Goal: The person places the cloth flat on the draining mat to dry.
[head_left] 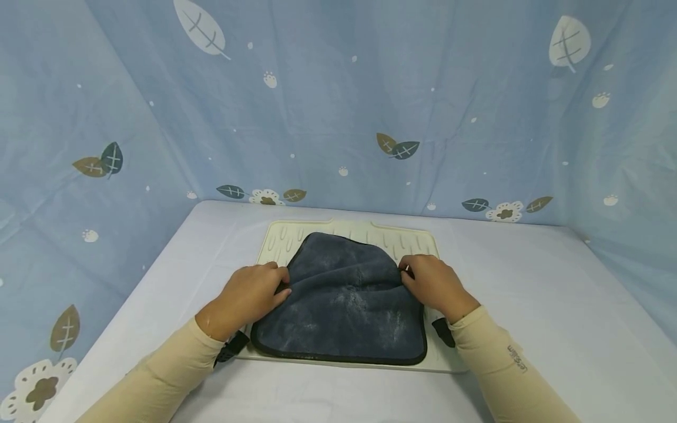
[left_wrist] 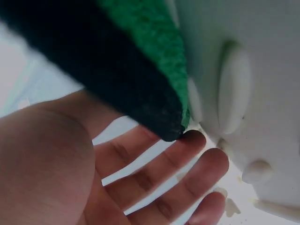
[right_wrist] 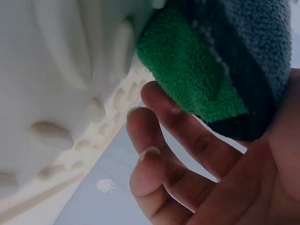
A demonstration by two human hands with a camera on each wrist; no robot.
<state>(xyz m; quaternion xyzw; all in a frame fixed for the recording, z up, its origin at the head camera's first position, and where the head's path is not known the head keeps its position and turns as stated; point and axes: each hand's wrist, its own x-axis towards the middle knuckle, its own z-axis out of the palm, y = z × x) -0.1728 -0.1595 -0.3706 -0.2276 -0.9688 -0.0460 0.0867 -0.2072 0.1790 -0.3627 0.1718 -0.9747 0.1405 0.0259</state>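
A dark blue-grey towelling cloth [head_left: 338, 326] with a black bound edge lies over a cream ribbed mat [head_left: 407, 238] in the head view. A raised fold runs across its middle between the two hands. My left hand [head_left: 252, 295] pinches the cloth's left edge, thumb on top and fingers beneath. On the opposite side, my right hand [head_left: 435, 286] pinches the right edge. Both wrist views reveal a green underside [right_wrist: 187, 70] where the edge is lifted off the mat. The mat's raised oval bumps [left_wrist: 234, 89] stand close to the left fingers.
The mat rests on a table with a white cover [head_left: 529, 305]. A blue curtain [head_left: 338, 106] printed with leaves and flowers hangs behind and along both sides. Black straps [head_left: 231, 348] sit at both wrists, below cream sleeves [head_left: 158, 367].
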